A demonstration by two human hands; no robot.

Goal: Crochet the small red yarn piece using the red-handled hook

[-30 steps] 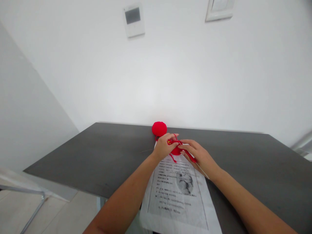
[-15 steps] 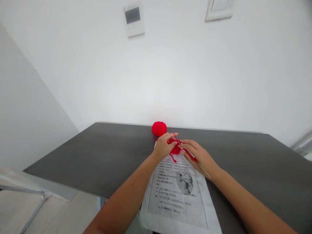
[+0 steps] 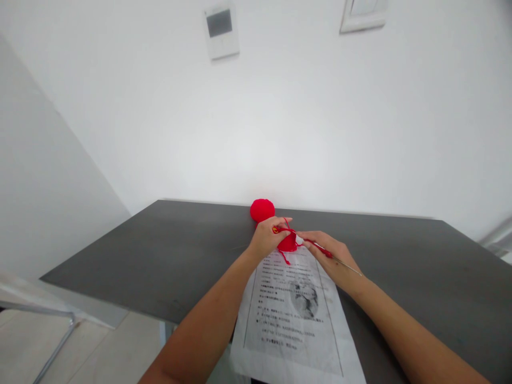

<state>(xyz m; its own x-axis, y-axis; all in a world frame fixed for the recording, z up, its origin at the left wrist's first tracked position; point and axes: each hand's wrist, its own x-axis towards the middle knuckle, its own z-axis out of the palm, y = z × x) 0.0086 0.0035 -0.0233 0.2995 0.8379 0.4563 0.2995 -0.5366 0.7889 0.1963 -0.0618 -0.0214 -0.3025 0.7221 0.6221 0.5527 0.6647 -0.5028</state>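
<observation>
Bright, diffuse light (edges blurry)

The left hand [image 3: 264,240] is bare, and so is the right hand [image 3: 332,257]. Both have slim fingers [image 3: 283,220] and smooth backs. The left arm [image 3: 216,309] and the right arm [image 3: 408,325] are bare too — all the way to the edge of the view. Each one is thin at the wrist [image 3: 362,288] and gets wider as it goes — round and smooth. The nails are too small to see well.
</observation>
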